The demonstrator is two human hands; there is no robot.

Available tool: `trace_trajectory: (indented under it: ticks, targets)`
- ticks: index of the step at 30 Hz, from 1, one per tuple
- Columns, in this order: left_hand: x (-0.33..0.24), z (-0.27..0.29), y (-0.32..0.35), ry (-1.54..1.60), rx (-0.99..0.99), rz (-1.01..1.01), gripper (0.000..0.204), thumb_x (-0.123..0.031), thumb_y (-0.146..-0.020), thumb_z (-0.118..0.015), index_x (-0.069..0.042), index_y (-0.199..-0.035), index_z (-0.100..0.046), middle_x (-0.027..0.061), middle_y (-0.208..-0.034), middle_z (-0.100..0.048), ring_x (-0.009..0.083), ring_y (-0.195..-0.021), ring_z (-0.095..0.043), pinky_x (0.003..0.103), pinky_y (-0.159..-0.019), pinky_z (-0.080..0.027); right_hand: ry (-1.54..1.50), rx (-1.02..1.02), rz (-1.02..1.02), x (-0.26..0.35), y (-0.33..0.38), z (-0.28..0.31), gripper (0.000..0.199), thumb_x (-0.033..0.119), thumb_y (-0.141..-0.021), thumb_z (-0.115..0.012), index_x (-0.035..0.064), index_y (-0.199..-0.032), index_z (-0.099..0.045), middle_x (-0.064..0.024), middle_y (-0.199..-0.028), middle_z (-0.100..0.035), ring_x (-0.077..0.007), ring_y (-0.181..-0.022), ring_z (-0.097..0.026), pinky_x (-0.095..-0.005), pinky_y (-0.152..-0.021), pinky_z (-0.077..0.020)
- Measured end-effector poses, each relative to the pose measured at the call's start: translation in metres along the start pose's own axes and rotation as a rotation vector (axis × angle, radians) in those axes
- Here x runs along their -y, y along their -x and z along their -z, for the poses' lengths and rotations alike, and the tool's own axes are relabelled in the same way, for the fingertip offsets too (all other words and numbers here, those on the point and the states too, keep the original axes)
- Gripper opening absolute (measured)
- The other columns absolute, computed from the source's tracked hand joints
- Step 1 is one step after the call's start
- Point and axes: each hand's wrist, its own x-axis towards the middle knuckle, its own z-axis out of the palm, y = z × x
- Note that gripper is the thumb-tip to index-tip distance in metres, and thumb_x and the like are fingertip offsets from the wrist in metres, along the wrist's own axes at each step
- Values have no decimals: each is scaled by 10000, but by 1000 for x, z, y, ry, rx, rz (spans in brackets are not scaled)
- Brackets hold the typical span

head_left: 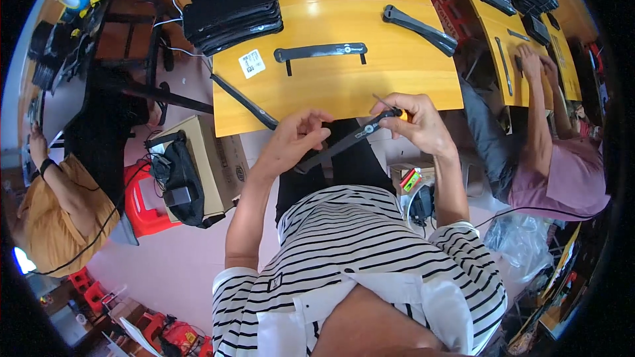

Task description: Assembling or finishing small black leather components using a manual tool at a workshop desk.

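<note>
A flat black strap (350,140) with white print slants across my lap, just in front of the table edge. My right hand (423,125) is closed on its upper end, and also holds a small tool with a yellow part (404,115) and a thin metal tip; its exact kind is unclear. My left hand (291,145) is beside the strap's lower end, thumb and fingers apart and bent, apparently not gripping it. Beyond my hands, a similar black strap (321,51) with two short tabs lies on the yellow table (317,96).
Stacked black straps (231,20) stand at the table's back left, near a white label (251,63). Other black straps lie at the left edge (245,101) and right (420,30). A cardboard box (211,165) sits below left. Co-workers sit at either side (66,218), (555,172).
</note>
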Motion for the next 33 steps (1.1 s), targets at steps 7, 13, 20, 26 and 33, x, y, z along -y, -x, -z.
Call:
trace_trajectory:
  ticks: [7, 13, 20, 26, 33]
  targets:
    - [-13, -26, -17, 104, 193, 18, 267, -124, -783, -658, -7, -1006, -569, 9, -729, -544, 55, -618, -500, 189, -568, -405, 16, 17, 92, 32, 3, 2, 167, -45, -744, -608, -6, -905, -632, -31, -711, -611, -61, -561, -528, -190, -503, -434]
    - [-15, -6, -16, -73, 247, 107, 165, -148, -809, -629, 15, -787, -626, -15, -585, -537, 44, -537, -467, 198, -502, -354, -24, -165, 42, 11, 2, 15, 157, -45, -732, -616, -39, -888, -633, -42, -727, -620, -70, -553, -530, -190, -493, -447]
    - [-3, 42, -15, -177, 126, 143, 140, -102, -831, -591, 37, -848, -594, 26, -716, -569, 82, -647, -532, 210, -611, -436, 50, -130, -126, -30, -25, 23, 166, -17, -720, -636, -31, -885, -632, -54, -682, -618, -70, -509, -528, -184, -470, -422]
    - [8, 64, -37, -153, -244, 186, 86, -84, -835, -591, 0, -845, -603, 19, -672, -586, 72, -609, -546, 195, -558, -437, -114, -224, -240, -52, -61, 19, 114, 25, -718, -652, -9, -822, -621, -54, -615, -604, -86, -477, -561, -191, -375, -364]
    - [19, 87, -70, 23, -477, 85, 114, -127, -824, -629, -14, -832, -624, 30, -675, -618, 68, -567, -566, 175, -522, -434, -284, -369, -242, -77, -109, 19, 116, 97, -745, -692, 44, -756, -589, -45, -620, -602, -50, -434, -496, -164, -342, -304]
